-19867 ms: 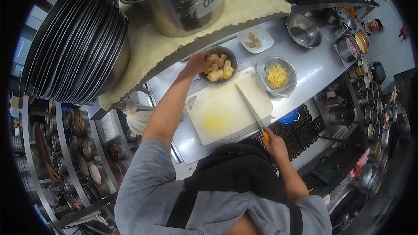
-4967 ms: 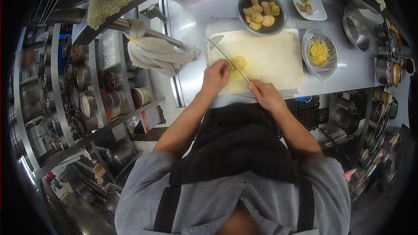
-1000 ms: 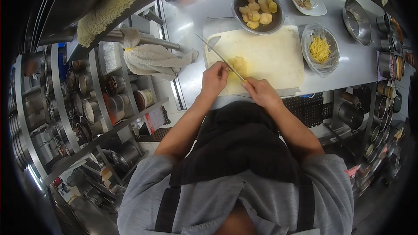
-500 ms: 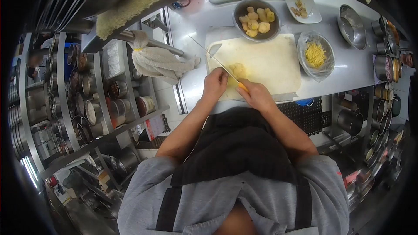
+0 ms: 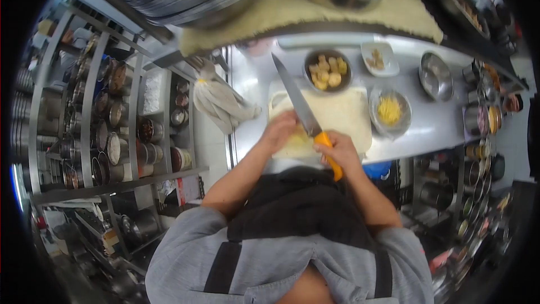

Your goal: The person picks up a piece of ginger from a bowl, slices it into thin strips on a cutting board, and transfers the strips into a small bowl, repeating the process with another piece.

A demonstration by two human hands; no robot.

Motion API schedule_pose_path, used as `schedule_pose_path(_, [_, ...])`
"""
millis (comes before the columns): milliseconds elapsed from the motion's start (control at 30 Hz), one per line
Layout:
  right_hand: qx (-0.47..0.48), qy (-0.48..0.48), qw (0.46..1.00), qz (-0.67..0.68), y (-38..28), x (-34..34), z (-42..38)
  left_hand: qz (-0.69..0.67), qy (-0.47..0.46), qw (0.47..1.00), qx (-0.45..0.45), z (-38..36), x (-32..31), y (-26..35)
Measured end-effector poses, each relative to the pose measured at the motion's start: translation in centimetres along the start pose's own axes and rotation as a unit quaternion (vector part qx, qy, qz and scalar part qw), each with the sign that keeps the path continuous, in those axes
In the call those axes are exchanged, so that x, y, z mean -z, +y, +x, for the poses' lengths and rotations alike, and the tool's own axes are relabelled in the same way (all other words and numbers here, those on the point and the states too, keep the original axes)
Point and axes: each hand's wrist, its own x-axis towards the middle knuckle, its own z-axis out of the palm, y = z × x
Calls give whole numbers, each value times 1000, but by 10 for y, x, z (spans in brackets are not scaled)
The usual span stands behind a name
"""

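My right hand (image 5: 342,151) is wrapped around the orange handle (image 5: 331,160) of a large kitchen knife (image 5: 298,97). The knife is raised, its broad blade showing flat and its tip toward the far left. Over the near left part of the white cutting board (image 5: 337,110) is my left hand (image 5: 280,131), fingers stretched out and a little blurred. Pale yellow food (image 5: 300,139), partly hidden, lies beside those fingers and under the knife. Beyond the board, a metal bowl (image 5: 309,76) holds several peeled, knobbly yellow pieces that look like ginger.
Right of the board, a plastic-lined bowl (image 5: 405,121) holds thin yellow strips. A white square dish (image 5: 391,68) with small pieces and a steel bowl (image 5: 436,79) stand farther back. A cloth (image 5: 219,101) hangs at the left. An overhead shelf (image 5: 315,27) crosses above the counter.
My right hand has lifted the knife and turned its blade flat to view. The left hand's fingers have spread from their curled hold. The camera view has tilted upward.
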Motion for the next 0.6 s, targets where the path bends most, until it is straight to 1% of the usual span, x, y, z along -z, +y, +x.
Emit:
schedule_pose_path(33, [-15, -11, 1000, 14, -1, 1, 1, -85, -45, 995, 12, -1, -5, 0])
schedule_pose_path(67, [-27, -21, 999, 41, -2, 1, 1, -133, -77, 988, 33, 2, 6, -9])
schedule_pose_path(100, [-37, -32, 998, 32, -1, 3, 3, -154, -97, 983, 14, 2, 8, -13])
schedule_pose_path(133, [-44, -45, 997, 47, 3, 5, 6, -131, -76, 988, 8, 0, -1, -7])
schedule_pose_path(167, [-60, -45, 996, 55, 2, 5, 7, -110, -70, 991, 11, 3, 5, -10])
schedule_pose_path(233, [-81, -37, 994, 56, 8, 7, 12, -76, -11, 997, 5, 2, 5, -15])
schedule_pose_path(300, [-63, -32, 997, 43, 11, 8, 13, -38, 26, 999, 5, 1, 2, -15])
schedule_pose_path(333, [-53, -32, 998, 31, 15, 10, 15, -38, 23, 999, -12, 1, 4, -17])
schedule_pose_path(400, [-36, -14, 999, 25, 22, 14, 16, 33, 76, 996, 14, 3, 7, -20])
schedule_pose_path(433, [-28, -20, 999, 16, 27, 19, 15, 59, 113, 992, 16, 3, 7, -22])
schedule_pose_path(467, [-8, 5, 999, -39, 31, 26, 15, 58, 113, 992, 4, 3, 10, -23])
schedule_pose_path(500, [12, 31, 995, -93, 35, 30, 15, 154, 120, 981, -15, 4, 18, -28])
schedule_pose_path(533, [18, 27, 995, -97, 32, 32, 9, 250, 128, 959, -33, 4, 19, -27])
schedule_pose_path(567, [18, 51, 983, -178, 30, 33, -1, 309, 171, 935, -40, 5, 17, -30])
schedule_pose_path(600, [18, 76, 964, -256, 30, 34, -7, 309, 174, 934, -46, 6, 15, -30])
